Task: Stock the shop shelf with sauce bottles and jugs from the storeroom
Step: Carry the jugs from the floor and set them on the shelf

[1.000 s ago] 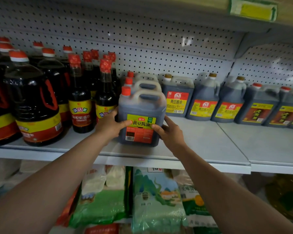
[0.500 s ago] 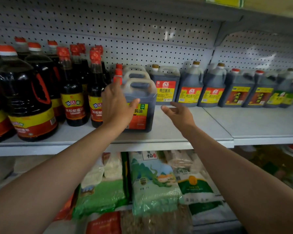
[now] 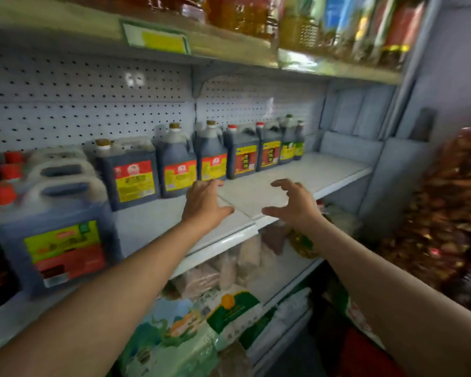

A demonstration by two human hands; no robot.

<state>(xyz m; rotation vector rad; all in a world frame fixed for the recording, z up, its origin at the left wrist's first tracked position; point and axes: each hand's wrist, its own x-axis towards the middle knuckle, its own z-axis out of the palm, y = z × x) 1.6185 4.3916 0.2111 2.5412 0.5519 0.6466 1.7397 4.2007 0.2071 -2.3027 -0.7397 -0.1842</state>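
The soy sauce jug (image 3: 52, 235) with a red cap and a green-and-red label stands at the left front of the white shelf (image 3: 223, 240), with two like jugs lined up behind it. Along the pegboard back runs a row of dark sauce jugs (image 3: 180, 164) with red-and-yellow labels. My left hand (image 3: 204, 205) hovers over the shelf to the right of the front jug, fingers loose, holding nothing. My right hand (image 3: 291, 205) hangs beside it over the shelf's front edge, fingers spread and slightly bent, also holding nothing.
The upper shelf (image 3: 229, 47) carries oil bottles and has a yellow price tag (image 3: 158, 39). Bagged goods (image 3: 201, 330) fill the level below. A reddish netted bundle (image 3: 443, 210) hangs at the right. Bare shelf surface (image 3: 324, 170) lies in front of the far jugs.
Both hands have let go of the green-label jug, which stays on the shelf. My hands and my view have swung to the right along the shelf.
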